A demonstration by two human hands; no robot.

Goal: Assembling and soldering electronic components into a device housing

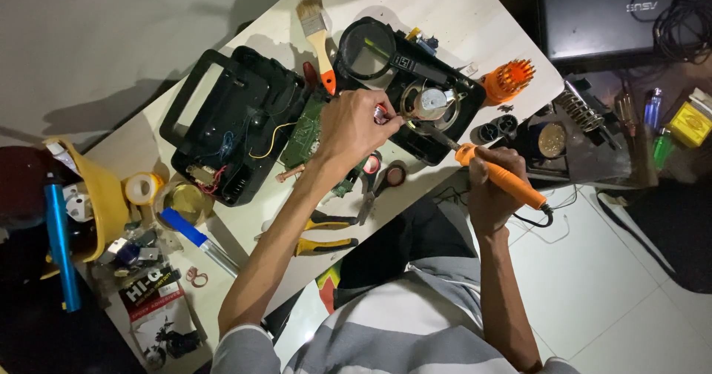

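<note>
Right hand [493,189] clamped on orange-handled soldering iron [500,175], tip at round metal speaker [432,103] in opened black plastic casing [415,85]; left hand [354,126] pinches small red part [380,113], worktop's far edge

Pale worktable [460,18], white tiled floor [615,270]

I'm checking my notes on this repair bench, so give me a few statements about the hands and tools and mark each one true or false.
1. The right hand grips an orange-handled soldering iron. True.
2. The left hand rests flat on the floor tiles. False: it is raised over the opened black casing, pinching something small that I cannot identify.
3. A paintbrush with an orange-tipped handle lies on the table. True.
4. The magnifying glass is held in the right hand. False: it lies on the table, beyond the left hand.
5. Yellow-handled pliers lie under the left forearm. True.
</note>
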